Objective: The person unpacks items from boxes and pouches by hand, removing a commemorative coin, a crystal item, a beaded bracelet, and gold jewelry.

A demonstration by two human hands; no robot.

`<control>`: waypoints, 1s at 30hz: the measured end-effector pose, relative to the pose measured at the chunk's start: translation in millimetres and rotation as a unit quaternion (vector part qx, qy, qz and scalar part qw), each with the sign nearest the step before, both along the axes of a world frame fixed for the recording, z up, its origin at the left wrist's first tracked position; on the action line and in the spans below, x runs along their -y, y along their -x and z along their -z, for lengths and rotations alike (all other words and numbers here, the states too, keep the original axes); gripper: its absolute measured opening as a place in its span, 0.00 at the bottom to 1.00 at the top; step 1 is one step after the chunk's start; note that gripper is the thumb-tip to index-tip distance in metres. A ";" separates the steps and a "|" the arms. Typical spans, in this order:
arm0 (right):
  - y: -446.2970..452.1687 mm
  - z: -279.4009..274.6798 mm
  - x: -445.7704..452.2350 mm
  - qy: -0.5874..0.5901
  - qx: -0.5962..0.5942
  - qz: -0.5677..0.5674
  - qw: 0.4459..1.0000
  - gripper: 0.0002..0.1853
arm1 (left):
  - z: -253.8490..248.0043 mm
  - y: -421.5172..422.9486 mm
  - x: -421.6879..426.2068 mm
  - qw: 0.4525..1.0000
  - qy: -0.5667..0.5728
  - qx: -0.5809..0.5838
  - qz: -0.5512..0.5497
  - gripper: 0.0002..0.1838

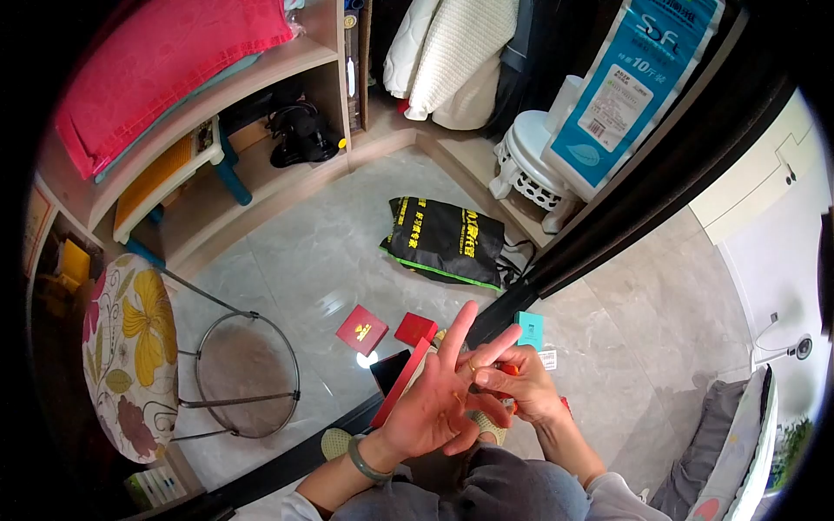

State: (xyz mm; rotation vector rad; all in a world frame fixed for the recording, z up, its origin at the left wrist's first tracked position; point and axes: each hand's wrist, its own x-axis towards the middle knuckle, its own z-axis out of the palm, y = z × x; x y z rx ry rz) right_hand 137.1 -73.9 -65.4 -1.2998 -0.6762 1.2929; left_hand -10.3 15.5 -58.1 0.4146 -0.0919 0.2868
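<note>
My left hand (434,395) is held palm up with its fingers spread, a pale green bangle (367,462) around the wrist. Against its fingers, my right hand (526,386) is closed, thumb and forefinger pinching at what looks like a small gold ring (473,368) on a left finger. An orange-red object (509,371) shows between the right fingers; its kind is mostly hidden. Below and behind the hands are a dark red box (362,329), a smaller red box (415,329), a teal box (529,330) and an open red box with a dark inside (391,373).
A black bag with yellow lettering (447,243) lies on the tiled floor. On the left lies a tipped stool with a floral seat (130,356). Shelves (252,195) line the left, a white plastic stool (530,156) stands at the back, and a dark door track (347,425) crosses the floor.
</note>
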 end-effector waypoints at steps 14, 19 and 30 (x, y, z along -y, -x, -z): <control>-1.6 13.8 2.0 0.008 -0.065 -0.064 0.996 0.12 | -0.1 -2.1 0.3 1.000 -0.015 0.014 -0.006 0.40; -7.6 16.2 0.9 0.030 -0.196 -0.025 0.980 0.25 | 3.5 -2.7 -0.5 0.996 0.069 0.046 -0.015 0.40; 0.0 12.1 3.0 -0.014 0.020 -0.063 0.998 0.15 | 5.4 -2.4 -2.4 0.996 0.061 0.067 -0.008 0.38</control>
